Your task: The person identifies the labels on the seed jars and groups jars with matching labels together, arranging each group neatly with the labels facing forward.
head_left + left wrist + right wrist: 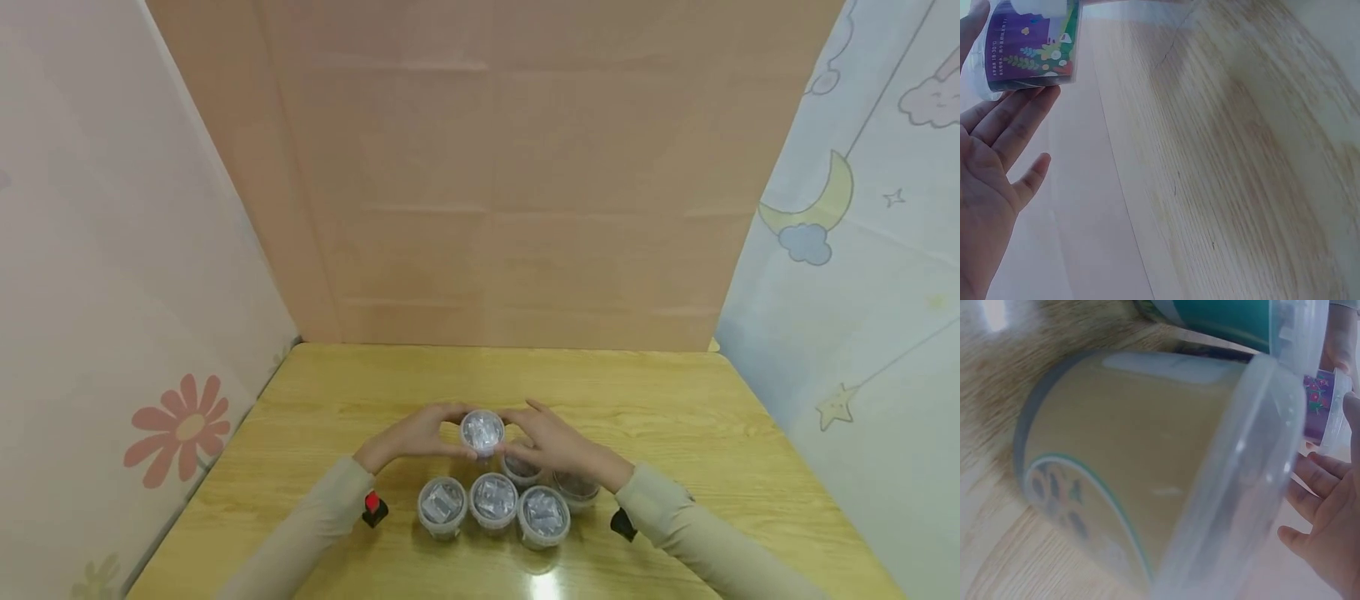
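Note:
Between both hands is a clear-lidded plastic tub [482, 430] with a purple printed label, seen side-on in the left wrist view as the purple tub [1032, 50]. My left hand [412, 433] holds its left side, thumb at the near side and fingers round the far side. From the right, my right hand [558, 443] grips the same tub, its thumb at the near edge. In the right wrist view a tan-labelled tub [1129, 444] fills the foreground, partly hiding the purple tub [1319, 412]. A lidded tub [521, 468] sits partly under the right hand.
Three lidded tubs stand in a front row: left tub [442, 504], middle tub [494, 500] and right tub [543, 515]. Another tub [576, 487] is beside the right wrist. The wooden table [375, 375] meets a brown panel [487, 250] at the back.

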### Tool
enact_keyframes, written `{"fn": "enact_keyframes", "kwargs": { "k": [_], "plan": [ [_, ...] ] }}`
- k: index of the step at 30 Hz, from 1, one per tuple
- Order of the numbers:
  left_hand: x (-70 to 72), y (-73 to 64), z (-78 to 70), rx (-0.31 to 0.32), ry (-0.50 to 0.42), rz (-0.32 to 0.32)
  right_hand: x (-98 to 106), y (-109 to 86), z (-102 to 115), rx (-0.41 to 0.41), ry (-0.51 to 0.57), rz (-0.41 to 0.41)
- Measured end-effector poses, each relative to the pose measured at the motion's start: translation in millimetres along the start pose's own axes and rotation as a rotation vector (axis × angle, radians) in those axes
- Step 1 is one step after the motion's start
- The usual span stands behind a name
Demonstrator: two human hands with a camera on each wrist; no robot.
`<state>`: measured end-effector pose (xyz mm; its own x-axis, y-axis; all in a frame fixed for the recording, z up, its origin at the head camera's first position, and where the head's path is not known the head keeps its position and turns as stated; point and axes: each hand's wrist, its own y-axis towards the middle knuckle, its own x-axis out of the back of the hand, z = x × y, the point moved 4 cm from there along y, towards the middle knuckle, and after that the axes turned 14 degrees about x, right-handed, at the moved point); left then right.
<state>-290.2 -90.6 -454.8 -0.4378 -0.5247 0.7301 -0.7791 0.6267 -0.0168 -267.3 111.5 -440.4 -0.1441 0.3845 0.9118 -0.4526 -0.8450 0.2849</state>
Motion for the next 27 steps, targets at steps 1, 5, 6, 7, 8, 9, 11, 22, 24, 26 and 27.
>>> {"fn": "enact_keyframes", "kwargs": {
  "k": [1,5,6,7,8,9,11,22,24,26,27],
  "plan": [
    [1.2,0.6,-0.8,-0.003,-0.006,-0.005,1.8,0.4,0.3,-0.003,0.010,-0.005],
    [4.4,2.8,-2.5,-0.012,-0.028,-0.019,6.3,1.1,-0.2,-0.009,0.021,-0.018],
    [4.8,3.1,-2.3,-0.008,-0.032,-0.021,6.7,1.2,-0.5,-0.008,0.019,-0.018],
    [5.3,3.2,-2.4,0.000,-0.039,-0.021,7.3,1.4,-0.5,-0.007,0.018,-0.020],
    [5.6,3.3,-2.0,0.009,-0.038,-0.023,7.6,1.5,-0.6,-0.005,0.015,-0.020],
    [5.7,3.3,-1.6,0.015,-0.039,-0.023,8.2,1.9,-0.4,-0.005,0.017,-0.021],
    [6.4,3.2,-1.6,0.019,-0.036,-0.028,9.5,2.2,0.4,-0.002,0.032,-0.030],
    [8.4,2.8,-6.6,0.030,-0.100,-0.023,5.5,-3.5,-4.2,-0.012,0.311,-0.087],
    [7.7,3.0,-7.9,0.025,-0.108,-0.015,5.4,-3.9,-3.9,-0.005,0.341,-0.096],
    [6.7,3.6,-8.9,0.022,-0.109,-0.010,6.3,-3.6,-2.8,0.008,0.371,-0.110],
    [6.3,3.9,-9.3,0.022,-0.108,-0.007,6.9,-3.4,-2.2,0.017,0.382,-0.120]
  ]
}}
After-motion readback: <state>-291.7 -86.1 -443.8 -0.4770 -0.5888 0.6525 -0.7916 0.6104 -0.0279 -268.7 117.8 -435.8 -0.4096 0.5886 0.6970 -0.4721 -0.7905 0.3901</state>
